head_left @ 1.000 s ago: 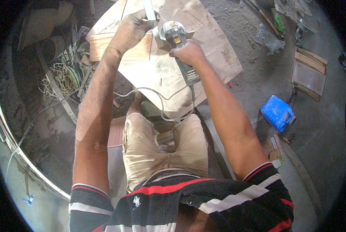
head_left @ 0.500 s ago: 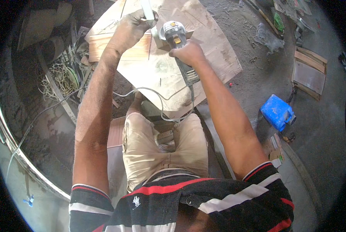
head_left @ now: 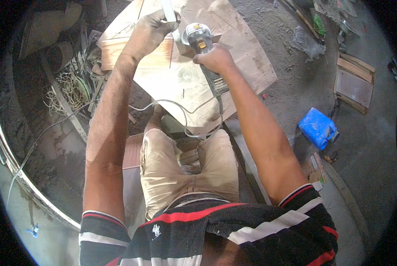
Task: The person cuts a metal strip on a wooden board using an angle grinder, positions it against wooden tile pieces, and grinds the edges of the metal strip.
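Observation:
Near the top of the view my left hand pinches a narrow pale strip, which runs up out of the frame. Wrapped round a grey power tool with yellow parts, an angle grinder, is my right hand. The grinder's round head lies beside a small block on a wide pale board. A light wooden piece with visible grain rests on the board under my left wrist. The grey cable loops from the grinder's lower end across the board.
Tangled cords and scrap strips lie on the left. To the right are a blue jerrycan, a framed wooden panel and crumpled clear plastic. A curved pale edge crosses the lower left. My knees are below the board.
The strip and my left hand have shifted very slightly left. My right hand keeps its hold on the grinder, nearly unmoved.

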`<control>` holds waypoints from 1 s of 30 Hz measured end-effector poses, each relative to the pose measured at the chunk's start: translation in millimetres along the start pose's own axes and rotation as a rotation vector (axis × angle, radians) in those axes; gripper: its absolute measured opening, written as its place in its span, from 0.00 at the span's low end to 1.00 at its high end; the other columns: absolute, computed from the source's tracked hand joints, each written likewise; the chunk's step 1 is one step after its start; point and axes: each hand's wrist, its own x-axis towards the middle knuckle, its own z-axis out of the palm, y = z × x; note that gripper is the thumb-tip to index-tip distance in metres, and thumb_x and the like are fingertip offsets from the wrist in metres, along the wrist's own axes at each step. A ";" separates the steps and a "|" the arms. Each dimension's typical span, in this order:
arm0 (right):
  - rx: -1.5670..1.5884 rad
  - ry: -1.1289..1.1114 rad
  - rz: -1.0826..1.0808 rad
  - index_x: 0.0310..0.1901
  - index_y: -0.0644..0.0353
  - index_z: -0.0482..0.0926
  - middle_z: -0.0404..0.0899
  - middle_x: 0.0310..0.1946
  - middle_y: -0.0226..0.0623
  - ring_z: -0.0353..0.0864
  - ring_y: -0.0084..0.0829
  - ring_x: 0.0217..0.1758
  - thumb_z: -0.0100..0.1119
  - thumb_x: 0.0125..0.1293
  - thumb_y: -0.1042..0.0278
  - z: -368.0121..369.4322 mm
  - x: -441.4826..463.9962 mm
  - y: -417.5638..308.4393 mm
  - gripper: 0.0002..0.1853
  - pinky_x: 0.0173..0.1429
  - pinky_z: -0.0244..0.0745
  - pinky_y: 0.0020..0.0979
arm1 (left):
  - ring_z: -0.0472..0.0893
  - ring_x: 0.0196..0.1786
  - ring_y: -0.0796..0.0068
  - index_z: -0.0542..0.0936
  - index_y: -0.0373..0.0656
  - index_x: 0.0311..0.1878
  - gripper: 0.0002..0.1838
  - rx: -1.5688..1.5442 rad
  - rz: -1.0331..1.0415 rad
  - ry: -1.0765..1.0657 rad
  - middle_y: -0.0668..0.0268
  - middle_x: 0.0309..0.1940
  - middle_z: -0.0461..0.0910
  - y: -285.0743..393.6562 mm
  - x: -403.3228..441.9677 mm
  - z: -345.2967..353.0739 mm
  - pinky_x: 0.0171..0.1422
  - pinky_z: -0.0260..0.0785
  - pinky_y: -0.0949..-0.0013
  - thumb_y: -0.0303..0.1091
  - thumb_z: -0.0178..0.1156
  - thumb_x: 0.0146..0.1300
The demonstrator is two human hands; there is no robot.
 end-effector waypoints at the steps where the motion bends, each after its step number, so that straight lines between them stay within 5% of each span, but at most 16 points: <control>1: -0.002 0.002 -0.005 0.48 0.73 0.87 0.86 0.52 0.63 0.87 0.53 0.58 0.75 0.45 0.45 1.2 1.5 1.0 0.37 0.64 0.82 0.43 | 0.86 0.45 0.77 0.87 0.44 0.54 0.09 0.006 0.004 0.012 0.66 0.41 0.90 -0.3 -0.6 0.2 0.55 0.79 0.67 0.32 0.65 0.74; 4: -0.011 0.012 -0.025 0.48 0.73 0.87 0.86 0.52 0.63 0.87 0.53 0.58 0.75 0.45 0.45 3.6 3.8 2.9 0.37 0.64 0.82 0.43 | 0.83 0.46 0.81 0.87 0.44 0.55 0.10 -0.028 -0.027 0.000 0.74 0.42 0.87 -3.2 1.3 0.5 0.54 0.78 0.72 0.31 0.67 0.73; 23: 0.013 0.093 -0.030 0.47 0.71 0.87 0.87 0.49 0.61 0.88 0.53 0.55 0.75 0.45 0.45 6.8 4.5 10.1 0.35 0.61 0.83 0.43 | 0.83 0.48 0.80 0.84 0.40 0.56 0.11 -0.090 0.078 -0.002 0.71 0.45 0.86 -14.1 4.2 1.9 0.57 0.77 0.71 0.32 0.66 0.75; 26: 0.244 0.192 -0.090 0.47 0.71 0.86 0.89 0.45 0.58 0.90 0.52 0.51 0.76 0.45 0.44 -8.5 -20.9 11.7 0.36 0.57 0.84 0.42 | 0.83 0.48 0.79 0.84 0.40 0.57 0.12 -0.127 0.124 0.018 0.70 0.44 0.86 -27.0 14.0 2.7 0.58 0.77 0.71 0.34 0.65 0.76; 30: 0.504 0.310 -0.033 0.44 0.69 0.86 0.89 0.37 0.47 0.90 0.39 0.41 0.79 0.47 0.53 -29.0 -52.3 22.7 0.29 0.48 0.83 0.37 | 0.84 0.48 0.78 0.83 0.43 0.56 0.12 -0.393 -0.037 0.045 0.69 0.45 0.86 -67.1 46.7 -15.0 0.57 0.78 0.69 0.37 0.65 0.76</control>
